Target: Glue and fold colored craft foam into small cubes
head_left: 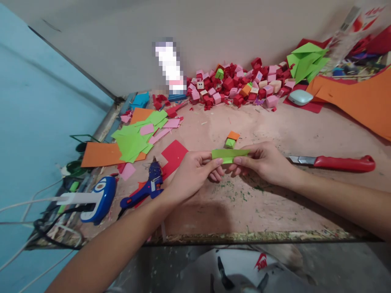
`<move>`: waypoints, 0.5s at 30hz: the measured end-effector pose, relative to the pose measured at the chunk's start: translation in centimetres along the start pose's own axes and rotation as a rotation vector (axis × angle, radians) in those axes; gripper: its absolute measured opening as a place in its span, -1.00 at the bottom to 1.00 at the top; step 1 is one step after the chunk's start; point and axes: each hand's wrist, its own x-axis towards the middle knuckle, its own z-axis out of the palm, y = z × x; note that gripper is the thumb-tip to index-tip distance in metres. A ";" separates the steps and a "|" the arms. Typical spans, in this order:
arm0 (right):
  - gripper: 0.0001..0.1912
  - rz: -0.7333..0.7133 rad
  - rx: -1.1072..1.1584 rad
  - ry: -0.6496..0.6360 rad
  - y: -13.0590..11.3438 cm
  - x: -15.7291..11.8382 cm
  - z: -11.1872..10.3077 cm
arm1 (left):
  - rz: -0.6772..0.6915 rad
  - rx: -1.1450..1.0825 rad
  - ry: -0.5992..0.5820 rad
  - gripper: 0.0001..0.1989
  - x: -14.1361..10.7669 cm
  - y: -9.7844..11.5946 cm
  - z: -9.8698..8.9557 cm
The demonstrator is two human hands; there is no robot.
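Between my two hands is a green paper strip [229, 153], held level with its lower edge folded. My left hand [200, 169] pinches its left end between thumb and fingers. At the other end, the thumb and fingers of my right hand [261, 160] pinch the strip too. Just behind it on the table sits a small orange and green paper cube [232, 139]. A red-handled utility knife [332, 162] lies to the right of my right hand, its blade tip partly behind my wrist. Red paper [174, 156] lies beside my left hand.
Many red and pink paper cubes [235, 85] are heaped along the wall. A blue glue gun [146, 189] and a blue power strip [102, 199] with cords are at left. Green paper pieces [134, 140] lie behind them; an orange sheet [360, 101] is at right.
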 end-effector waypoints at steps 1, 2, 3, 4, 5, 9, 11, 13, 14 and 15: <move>-0.69 0.001 -0.003 -0.004 0.0 0.0 0.0 | 0.000 -0.006 0.001 -0.67 0.0 0.0 0.0; -0.67 0.002 -0.006 -0.009 0.0 0.0 0.0 | 0.001 -0.015 0.001 -0.68 -0.1 0.0 0.0; -0.65 0.002 -0.008 -0.015 -0.1 -0.1 0.0 | 0.000 -0.028 0.000 -0.68 -0.2 0.1 0.1; -0.65 0.001 -0.011 -0.018 -0.1 -0.1 0.0 | -0.002 -0.040 -0.005 -0.68 -0.3 0.1 0.1; -0.65 -0.005 -0.018 -0.018 -0.1 -0.2 0.0 | -0.002 -0.049 -0.011 -0.68 -0.3 0.1 0.2; -0.67 -0.056 -0.102 -0.011 -0.3 -0.4 0.2 | 0.047 -0.027 -0.031 -0.68 -0.7 0.2 0.6; -0.68 -0.069 -0.170 -0.009 -0.4 -0.5 0.3 | 0.079 0.008 -0.025 -0.72 -0.9 0.3 0.9; -0.70 -0.074 -0.198 -0.019 -0.4 -0.5 0.4 | 0.099 0.052 -0.021 -0.77 -1.0 0.3 1.0; -0.70 -0.069 -0.188 -0.026 -0.3 -0.5 0.5 | 0.114 0.087 -0.020 -0.80 -1.1 0.3 1.1; -0.71 -0.062 -0.165 -0.027 -0.3 -0.5 0.5 | 0.138 0.133 -0.017 -0.83 -1.1 0.3 1.1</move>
